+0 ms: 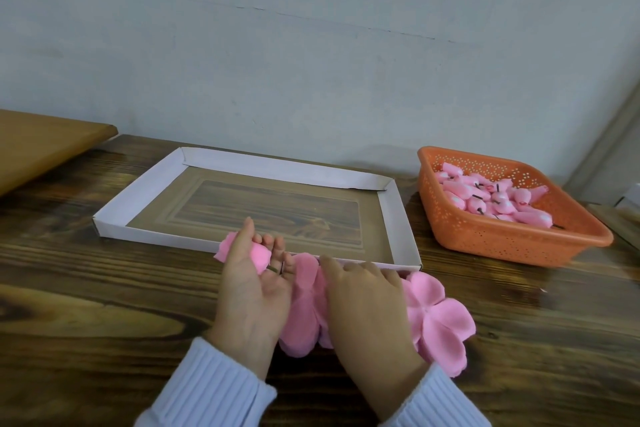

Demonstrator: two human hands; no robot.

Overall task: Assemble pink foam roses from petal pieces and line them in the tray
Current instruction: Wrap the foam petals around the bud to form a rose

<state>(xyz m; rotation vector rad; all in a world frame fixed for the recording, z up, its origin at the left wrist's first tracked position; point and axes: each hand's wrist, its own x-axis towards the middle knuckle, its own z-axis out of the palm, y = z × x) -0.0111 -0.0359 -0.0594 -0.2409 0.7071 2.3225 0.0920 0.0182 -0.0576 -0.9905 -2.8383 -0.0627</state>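
Early in building a rose, apparently. At left, cradling a pink bud (260, 253) in the upturned left hand (249, 291), fingers curled round it. Just beside, resting the right hand (367, 305) palm-down on the spread petal pieces (440, 319), against the tray (398, 218) near rim; cannot tell whether pinching one. Next, probably: lifting one piece cleanly and wrapping it round the bud. Farther right, a basket (512, 243) of spare buds.

No readable text, labels, brands or numbers on any surface in view.
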